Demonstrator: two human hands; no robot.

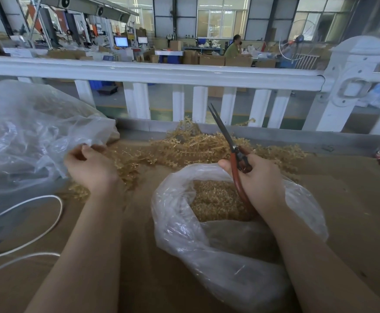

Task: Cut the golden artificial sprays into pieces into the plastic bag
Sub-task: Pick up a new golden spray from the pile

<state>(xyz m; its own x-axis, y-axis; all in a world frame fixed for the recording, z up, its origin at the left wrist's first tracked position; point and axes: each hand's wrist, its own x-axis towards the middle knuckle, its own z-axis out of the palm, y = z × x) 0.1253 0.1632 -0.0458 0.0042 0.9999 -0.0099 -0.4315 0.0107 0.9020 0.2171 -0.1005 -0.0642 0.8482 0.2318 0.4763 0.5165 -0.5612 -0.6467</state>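
Head: cardboard-covered table (354,199), white railing (161,74)

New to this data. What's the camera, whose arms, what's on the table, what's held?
There is one picture, from a wide-angle camera worn on a person's head, looking forward and down. No robot: the two bare arms are the wearer's own.

The right hand holds red-handled scissors, blades nearly closed and pointing up and away. The left hand reaches into the loose golden sprays piled on the brown table, its fingers curled at their edge.

In front of the wearer is an open plastic bag with cut golden pieces inside. A larger clear bag sits at the left, beside a white cord. A white railing runs behind the table.
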